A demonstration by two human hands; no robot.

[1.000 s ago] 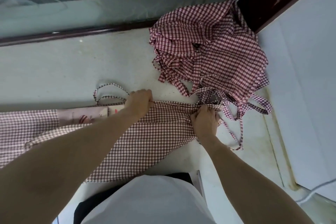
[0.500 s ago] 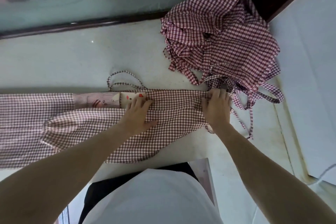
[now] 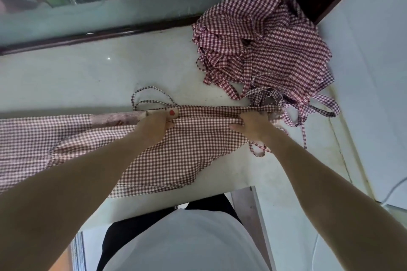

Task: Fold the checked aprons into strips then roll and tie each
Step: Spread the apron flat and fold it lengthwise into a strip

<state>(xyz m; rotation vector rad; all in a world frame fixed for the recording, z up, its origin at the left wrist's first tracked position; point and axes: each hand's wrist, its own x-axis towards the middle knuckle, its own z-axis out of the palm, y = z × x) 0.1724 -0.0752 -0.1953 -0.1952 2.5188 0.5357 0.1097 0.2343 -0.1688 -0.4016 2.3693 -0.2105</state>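
While the left hand [image 3: 154, 126] presses on the far fold of the apron [image 3: 176, 152], its fingers bent over the cloth near a small red print, the right hand [image 3: 253, 125] holds the same fold further along; whether that grip pinches the edge or only pushes on it cannot be told. Between the two grips the folded edge runs taut and fairly straight. On the near side of both hands the unfolded part spreads towards the person, its loose corner reaching the tabletop [image 3: 77, 77] edge. A tie loop [image 3: 152, 97] lies just beyond the left grip. Judging from this, the strip-folding step is under way, and the next move probably calls for bringing the near flap over to narrow the strip. Beyond the right grip sits the pile of aprons [image 3: 264, 50], its straps trailing close by.
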